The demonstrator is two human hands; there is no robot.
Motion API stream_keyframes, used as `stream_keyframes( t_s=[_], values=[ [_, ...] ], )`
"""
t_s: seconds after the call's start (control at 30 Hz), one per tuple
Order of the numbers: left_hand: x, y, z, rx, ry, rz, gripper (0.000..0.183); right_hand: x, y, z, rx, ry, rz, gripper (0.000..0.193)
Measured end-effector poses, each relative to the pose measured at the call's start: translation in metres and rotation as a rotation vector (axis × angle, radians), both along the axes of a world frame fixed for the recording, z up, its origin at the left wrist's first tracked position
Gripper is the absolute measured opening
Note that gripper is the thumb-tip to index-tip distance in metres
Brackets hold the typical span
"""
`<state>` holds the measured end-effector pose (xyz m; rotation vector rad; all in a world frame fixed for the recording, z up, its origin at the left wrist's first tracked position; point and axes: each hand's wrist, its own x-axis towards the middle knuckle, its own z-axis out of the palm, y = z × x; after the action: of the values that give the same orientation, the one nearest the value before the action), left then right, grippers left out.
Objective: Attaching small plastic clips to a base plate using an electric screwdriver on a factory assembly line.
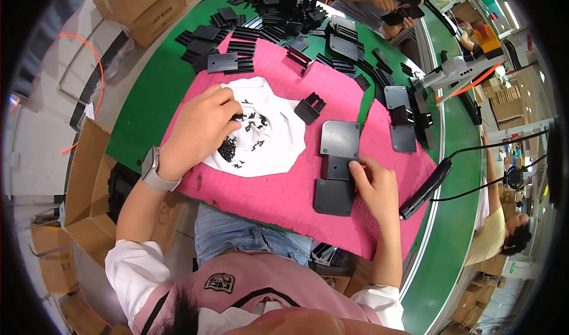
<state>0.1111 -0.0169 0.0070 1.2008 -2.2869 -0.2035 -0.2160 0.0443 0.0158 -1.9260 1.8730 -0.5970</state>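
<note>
My left hand (204, 121) is over a white cloth (278, 148) that carries many tiny black screws (227, 150). Its fingers are curled together at the screws, and whatever is between the fingertips is too small to make out. My right hand (377, 184) grips the right edge of a black plastic bracket (339, 169), thumb on its top and the other fingers partly hidden. This bracket lies flat on the pink sheet (267, 195) and has two square plates joined by a narrower middle piece. A smaller black plastic piece (310, 108) rests just right of the cloth.
Black plastic parts (278, 15) are heaped at the far side of the green table (142, 107). A corded black electric screwdriver (427, 190) lies at the right. Beyond it runs a green conveyor (447, 216). A co-worker's hands (385, 3) handle a dark part. Cardboard boxes (89, 181) stand left.
</note>
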Motion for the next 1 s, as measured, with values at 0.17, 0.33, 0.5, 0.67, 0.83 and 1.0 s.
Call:
stream_keyframes(
  t_s=[0.17,0.33,0.5,0.67,0.83,1.0],
  values=[
    [-0.002,-0.001,0.0,0.046,0.069,0.025,0.012,-0.013,0.014,0.02,-0.16,0.146,-0.127,0.023],
    [-0.001,0.0,0.001,-0.031,0.178,0.068,0.01,-0.081,0.03,0.026,-0.438,0.627,-0.626,0.031],
    [-0.013,-0.001,0.0,-0.07,0.165,0.123,0.011,-0.126,0.02,0.001,-0.159,0.814,-0.828,0.057],
    [-0.025,0.004,0.013,0.152,0.348,-0.029,0.009,-0.158,0.019,-0.005,-0.335,0.093,-0.59,0.048],
    [-0.063,0.003,0.01,0.367,0.554,-0.174,0.007,-0.105,0.018,0.039,-0.185,-1.009,-0.348,0.051],
    [-0.106,0.013,0.015,0.758,0.872,-0.316,0.015,-0.041,-0.011,0.097,-0.061,-1.505,0.37,0.067]
  ],
)
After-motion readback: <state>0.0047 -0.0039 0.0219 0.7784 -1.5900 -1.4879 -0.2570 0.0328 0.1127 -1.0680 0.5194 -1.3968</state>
